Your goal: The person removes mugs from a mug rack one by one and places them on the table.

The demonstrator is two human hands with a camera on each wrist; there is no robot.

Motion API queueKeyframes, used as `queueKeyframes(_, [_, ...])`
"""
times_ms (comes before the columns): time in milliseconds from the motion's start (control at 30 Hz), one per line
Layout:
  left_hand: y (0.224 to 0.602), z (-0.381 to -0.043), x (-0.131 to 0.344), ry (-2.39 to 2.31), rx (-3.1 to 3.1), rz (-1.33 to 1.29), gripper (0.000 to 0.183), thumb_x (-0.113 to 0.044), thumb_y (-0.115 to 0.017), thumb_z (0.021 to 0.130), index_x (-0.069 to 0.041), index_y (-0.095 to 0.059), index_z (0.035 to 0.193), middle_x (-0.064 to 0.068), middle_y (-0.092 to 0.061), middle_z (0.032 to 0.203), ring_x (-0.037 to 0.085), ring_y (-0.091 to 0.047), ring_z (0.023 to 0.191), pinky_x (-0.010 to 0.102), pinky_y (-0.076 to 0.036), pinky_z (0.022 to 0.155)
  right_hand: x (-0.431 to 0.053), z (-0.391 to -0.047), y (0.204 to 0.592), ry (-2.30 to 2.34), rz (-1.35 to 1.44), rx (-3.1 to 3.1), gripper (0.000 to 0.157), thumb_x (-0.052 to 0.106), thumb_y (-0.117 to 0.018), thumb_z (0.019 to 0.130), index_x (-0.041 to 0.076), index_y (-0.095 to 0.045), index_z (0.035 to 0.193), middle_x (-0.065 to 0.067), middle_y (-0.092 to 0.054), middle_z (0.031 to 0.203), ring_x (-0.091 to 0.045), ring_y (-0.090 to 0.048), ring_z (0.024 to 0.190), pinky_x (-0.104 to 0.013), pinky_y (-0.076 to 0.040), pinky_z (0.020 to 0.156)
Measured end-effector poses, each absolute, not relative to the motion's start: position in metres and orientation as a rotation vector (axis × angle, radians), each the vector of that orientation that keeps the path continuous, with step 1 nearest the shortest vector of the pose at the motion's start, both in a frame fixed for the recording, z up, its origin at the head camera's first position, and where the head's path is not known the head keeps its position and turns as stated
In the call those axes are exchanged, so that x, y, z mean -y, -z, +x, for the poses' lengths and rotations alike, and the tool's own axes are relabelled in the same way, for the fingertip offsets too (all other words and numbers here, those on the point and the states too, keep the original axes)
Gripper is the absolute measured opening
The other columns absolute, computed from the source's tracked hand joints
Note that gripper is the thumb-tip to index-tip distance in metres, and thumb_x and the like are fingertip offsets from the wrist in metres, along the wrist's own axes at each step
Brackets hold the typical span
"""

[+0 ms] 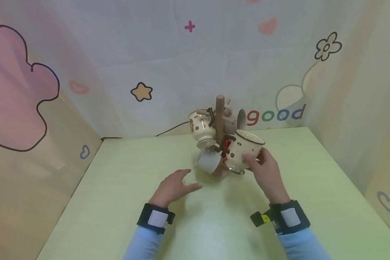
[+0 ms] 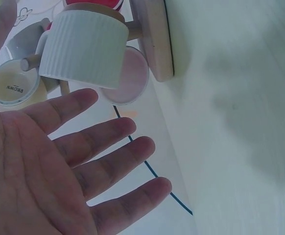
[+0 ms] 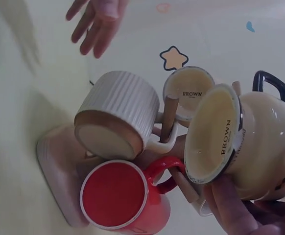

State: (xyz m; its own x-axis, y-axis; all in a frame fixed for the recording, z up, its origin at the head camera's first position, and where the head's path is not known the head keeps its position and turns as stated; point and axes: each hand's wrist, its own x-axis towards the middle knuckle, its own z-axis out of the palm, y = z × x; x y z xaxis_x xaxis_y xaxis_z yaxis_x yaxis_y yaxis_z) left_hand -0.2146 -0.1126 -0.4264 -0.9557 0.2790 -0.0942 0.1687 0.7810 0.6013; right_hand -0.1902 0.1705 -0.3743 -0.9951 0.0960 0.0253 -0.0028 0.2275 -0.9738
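My right hand (image 1: 269, 177) grips a cream mug (image 1: 247, 148) with small brown prints and a dark rim, thumb on its near side. The mug is tilted beside a wooden mug tree (image 1: 219, 117), its black handle toward the tree; its base reads BROWN in the right wrist view. A second cream mug (image 1: 202, 127) hangs upside down on the tree's left. Below it hang a white ribbed mug (image 1: 208, 160) and a red mug (image 3: 114, 196). My left hand (image 1: 173, 187) hovers left of the tree, fingers spread, holding nothing.
A grey-white mug (image 1: 241, 119) hangs at the tree's far side, near the back curtain (image 1: 169, 72). The tree's wooden base (image 3: 59, 171) stands on the pale green table (image 1: 117, 202). A dark cord (image 1: 172, 128) runs behind to the left.
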Motion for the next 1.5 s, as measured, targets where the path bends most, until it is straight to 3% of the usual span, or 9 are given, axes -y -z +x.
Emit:
queueKeyframes(233, [0.421,-0.213,0.112,-0.892,-2.783,0.393,0.082,-0.063,-0.067,0.084,-0.011,-0.05,0.144,0.014,-0.049,0.146,0.035,-0.044,0.135,0.054,-0.039,0.105,-0.166,-0.181,0.38,-1.763,-0.045,2.511,0.079,0.051,-0.064,0.093,0.008,-0.031,0.151,-0.017,-0.047,0.144,-0.035,-0.052,0.126,-0.055,-0.043,0.101])
queueKeyframes(567, [0.409,-0.211,0.108,-0.864,-2.765,0.482,0.082,-0.061,-0.068,0.085,-0.011,-0.048,0.146,0.012,-0.05,0.146,0.033,-0.044,0.136,0.053,-0.038,0.106,-0.162,-0.179,0.397,-1.651,0.007,2.565,0.083,0.057,-0.067,0.089,0.01,-0.036,0.15,-0.016,-0.05,0.142,-0.035,-0.054,0.123,-0.052,-0.05,0.093])
queueKeyframes(967, [0.395,-0.208,0.104,-0.908,-2.687,0.599,0.08,-0.057,-0.07,0.085,-0.015,-0.045,0.148,0.008,-0.051,0.146,0.029,-0.046,0.134,0.05,-0.04,0.105,-0.157,-0.177,0.409,-1.428,0.148,2.67,0.087,0.051,-0.076,0.084,0.01,-0.038,0.15,-0.018,-0.057,0.134,-0.038,-0.061,0.111,-0.051,-0.054,0.085])
queueKeyframes(1233, [0.394,-0.206,0.098,-0.916,-2.634,0.753,0.059,-0.046,-0.073,0.088,-0.019,-0.057,0.137,0.0,-0.067,0.121,0.024,-0.062,0.111,0.039,-0.052,0.084,-0.152,-0.174,0.414,-1.247,0.417,2.692,0.079,0.038,-0.084,0.08,0.014,-0.046,0.144,-0.01,-0.059,0.133,-0.03,-0.06,0.11,-0.051,-0.053,0.086])
queueKeyframes(1367, [0.395,-0.204,0.095,-0.887,-2.624,0.796,0.039,-0.039,-0.074,0.088,-0.018,-0.067,0.121,-0.006,-0.07,0.101,0.015,-0.065,0.093,0.031,-0.051,0.073,-0.15,-0.173,0.416,-1.168,0.505,2.696,0.079,0.034,-0.088,0.076,0.018,-0.048,0.142,-0.005,-0.059,0.132,-0.028,-0.059,0.111,-0.053,-0.051,0.09])
queueKeyframes(1500, [0.398,-0.203,0.093,-0.86,-2.618,0.831,0.024,-0.037,-0.073,0.089,-0.015,-0.069,0.1,-0.008,-0.065,0.083,0.01,-0.059,0.077,0.028,-0.048,0.065,-0.148,-0.174,0.418,-1.094,0.551,2.721,0.08,0.035,-0.089,0.075,0.018,-0.048,0.142,-0.004,-0.059,0.131,-0.026,-0.059,0.111,-0.053,-0.051,0.091])
